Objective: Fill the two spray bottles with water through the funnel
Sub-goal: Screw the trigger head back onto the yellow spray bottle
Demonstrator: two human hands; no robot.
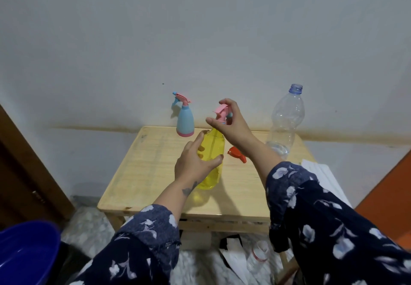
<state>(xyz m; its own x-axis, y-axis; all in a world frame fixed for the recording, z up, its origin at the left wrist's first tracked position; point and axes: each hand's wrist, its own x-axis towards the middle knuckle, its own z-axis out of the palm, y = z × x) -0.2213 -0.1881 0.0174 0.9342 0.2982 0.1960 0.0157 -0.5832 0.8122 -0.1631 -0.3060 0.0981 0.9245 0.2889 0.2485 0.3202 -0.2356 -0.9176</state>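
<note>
A yellow spray bottle [212,151] stands near the middle of the small wooden table [142,173]. My left hand [194,160] grips its body from the left. My right hand [231,121] pinches the pink spray head [221,112] on top of that bottle. A blue spray bottle [185,121] with a pink and blue head stands upright at the table's back edge, apart from both hands. An orange funnel [236,153] lies on the table right of the yellow bottle, partly hidden by my right forearm.
A large clear plastic bottle [284,122], uncapped, with a little water at the bottom, stands at the table's back right. White paper [322,173] lies right of the table. A blue basin [24,255] sits at lower left. A small bottle [258,255] lies on the floor.
</note>
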